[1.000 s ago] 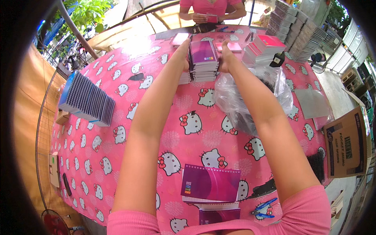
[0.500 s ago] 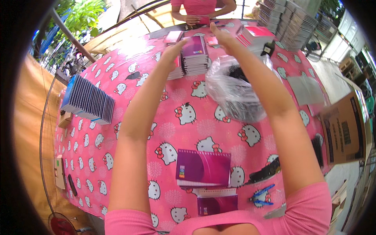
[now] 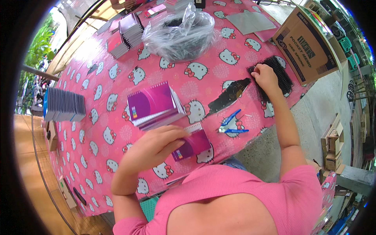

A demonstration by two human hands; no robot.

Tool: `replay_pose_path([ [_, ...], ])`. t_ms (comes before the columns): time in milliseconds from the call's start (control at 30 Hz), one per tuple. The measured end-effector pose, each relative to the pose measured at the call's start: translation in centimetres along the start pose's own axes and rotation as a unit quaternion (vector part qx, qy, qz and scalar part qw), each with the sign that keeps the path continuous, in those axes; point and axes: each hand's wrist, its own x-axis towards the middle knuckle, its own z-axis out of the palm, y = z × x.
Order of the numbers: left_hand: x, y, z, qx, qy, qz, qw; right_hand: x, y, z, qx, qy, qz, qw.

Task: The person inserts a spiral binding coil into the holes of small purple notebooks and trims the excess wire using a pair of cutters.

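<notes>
My right hand [image 3: 265, 80] is at the right of the table, its fingers curled together at the left edge of a pile of black spiral binding coils [image 3: 282, 76]. My left hand [image 3: 156, 144] is stretched out flat, palm down, its fingertips over a small purple notebook [image 3: 196, 145] with a row of punched holes along its top. Whether the fingers touch the cover is hard to tell. Just beyond lies a stack of purple notebooks [image 3: 152, 101]. Blue-handled pliers [image 3: 234, 127] rest to the right of the small notebook, near the table edge.
A clear plastic bag [image 3: 180, 37] with black contents stands beyond. Notebook stacks [image 3: 131, 29] are at the back, and a blue-covered stack [image 3: 64, 105] at the left. A torn black sheet [image 3: 231, 96] lies mid-right. A cardboard box [image 3: 307, 47] is beside the right edge. A co-worker's hand [image 3: 124, 4] shows far off.
Both hands have come back from the far notebook stacks: the left to the small purple notebook, the right to the black coils. The view has turned downward and to the right.
</notes>
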Motion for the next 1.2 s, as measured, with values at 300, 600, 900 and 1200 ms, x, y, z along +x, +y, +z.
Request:
replay_pose_path([
  [300,1.7,-9.3,14.0,0.202,0.134,-0.229,0.943,-0.2,1.1,3.2,-0.078,-0.018,-0.030,0.996],
  [600,0.5,-6.7,13.9,0.016,0.237,-0.238,0.942,-4.5,-2.0,2.0,0.030,0.043,-0.129,0.990],
  [900,-0.7,-4.0,15.2,0.177,0.343,-0.058,0.921,-16.1,-9.8,3.2,0.399,-0.138,-0.301,0.855],
  [1200,-0.7,-4.4,16.7,0.210,0.399,-0.083,0.889,-15.2,-9.8,3.8,0.375,-0.212,-0.308,0.848],
])
